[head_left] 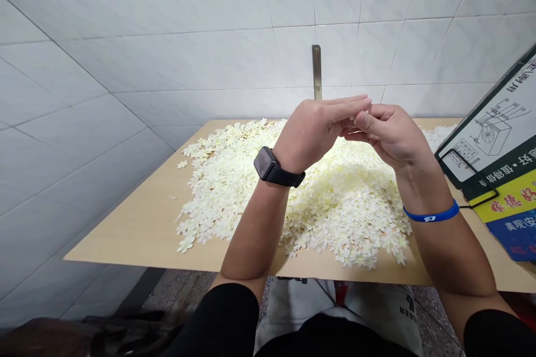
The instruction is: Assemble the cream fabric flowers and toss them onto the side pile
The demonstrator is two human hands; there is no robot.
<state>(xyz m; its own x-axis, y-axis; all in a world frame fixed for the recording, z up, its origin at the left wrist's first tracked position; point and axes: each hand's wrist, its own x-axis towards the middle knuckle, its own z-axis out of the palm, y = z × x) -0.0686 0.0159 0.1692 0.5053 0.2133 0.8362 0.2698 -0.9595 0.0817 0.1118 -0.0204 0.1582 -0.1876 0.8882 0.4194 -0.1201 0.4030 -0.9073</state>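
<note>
My left hand (312,128), with a black watch (264,163) on the wrist, is raised over a pile of pale cream artificial flower petals (234,184). Its fingers are stretched out to the right, palm facing down. My right hand (397,134), with a blue wristband (431,213), meets it from the right, palm turned partly up and fingers reaching left. The fingers of both hands touch and overlap, and the right thumb lies near the left fingertips. No object shows in either hand, though the space between the overlapping fingers is hidden.
The petals lie on a light wooden tabletop (138,223) against a tiled wall (201,61). A metal bracket (317,72) rises at the back. A printed box (498,128) leans on the right, with a black wire frame (473,170) at its near side.
</note>
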